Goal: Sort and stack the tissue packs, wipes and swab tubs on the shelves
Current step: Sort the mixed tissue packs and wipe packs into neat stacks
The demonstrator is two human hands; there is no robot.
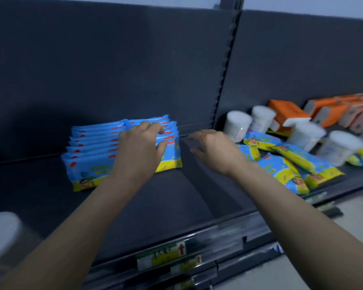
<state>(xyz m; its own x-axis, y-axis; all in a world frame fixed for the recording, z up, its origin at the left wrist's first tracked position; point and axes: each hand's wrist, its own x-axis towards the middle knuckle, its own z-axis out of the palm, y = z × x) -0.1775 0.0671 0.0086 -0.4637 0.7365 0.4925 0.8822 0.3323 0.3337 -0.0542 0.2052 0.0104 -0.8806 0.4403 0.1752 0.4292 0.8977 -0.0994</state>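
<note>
Left grip (pixel 140 143) at full reach, fingers curled over the top edges of glossy blue-and-yellow wipes packs (pixel 88 143) ranked in two rows at the back of the dark shelf (pixel 166 195); right grip (pixel 214 149) alongside, loosely bent, holding nothing; farther right, loose wipes packs (pixel 291 164) heaped among white cylindrical swab tubs (pixel 237 124), orange tissue packs (pixel 287 114) behind.

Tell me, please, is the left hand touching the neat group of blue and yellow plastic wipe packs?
Touching: head view shows the left hand curled over the blue and yellow wipe packs.
</note>
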